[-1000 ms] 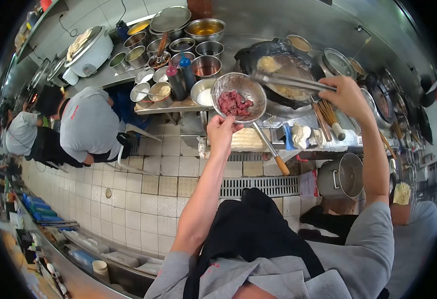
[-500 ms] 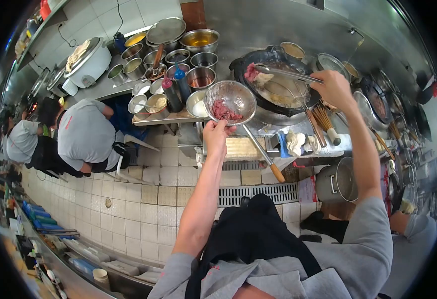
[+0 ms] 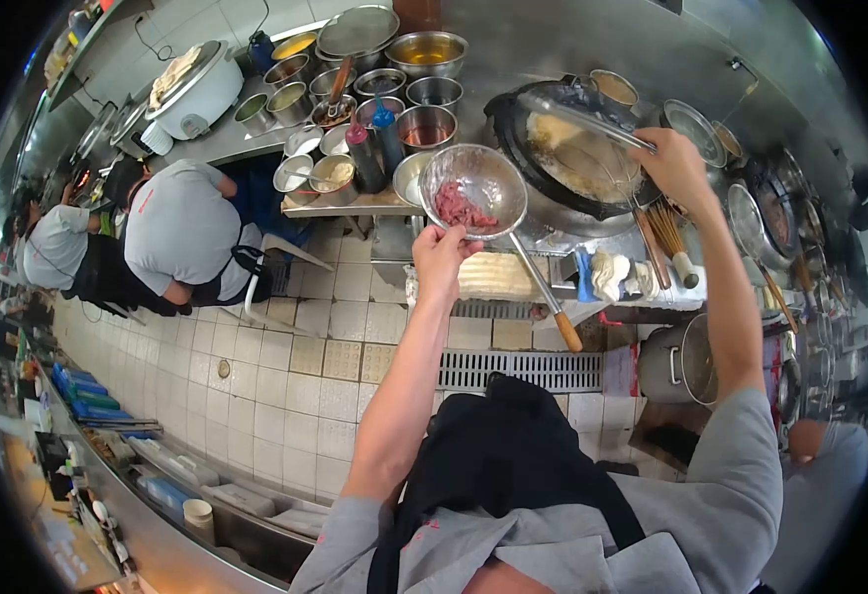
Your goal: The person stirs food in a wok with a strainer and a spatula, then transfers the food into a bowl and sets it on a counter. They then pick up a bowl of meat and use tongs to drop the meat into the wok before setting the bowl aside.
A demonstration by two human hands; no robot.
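Note:
My left hand (image 3: 442, 259) grips the near rim of a metal bowl (image 3: 501, 186) with its thumb and fingers. Strips of raw red meat (image 3: 461, 205) lie in the bowl. A metal shaft with a wooden end (image 3: 564, 329) runs out from under the bowl; whether it joins the bowl I cannot tell. My right hand (image 3: 673, 166) is closed around a long metal utensil (image 3: 607, 129) reaching over a dark wok (image 3: 503, 134). The utensil's far end is blurred. Pale food (image 3: 553, 131) sits in bubbling liquid inside the wok, where a wire skimmer (image 3: 602, 163) also rests.
Several metal pots of sauces (image 3: 426, 127) and two squeeze bottles (image 3: 362, 153) stand left of the wok. A bamboo brush (image 3: 673, 238) and folded cloths (image 3: 607, 272) lie by its front edge. Two people (image 3: 181, 228) are at the left; a stockpot (image 3: 663, 361) stands below right.
The red meat held at the utensil's tip over the wok is no longer visible there. The utensil's end is now blurred by motion. My view has shifted slightly left; the bowl remains gripped.

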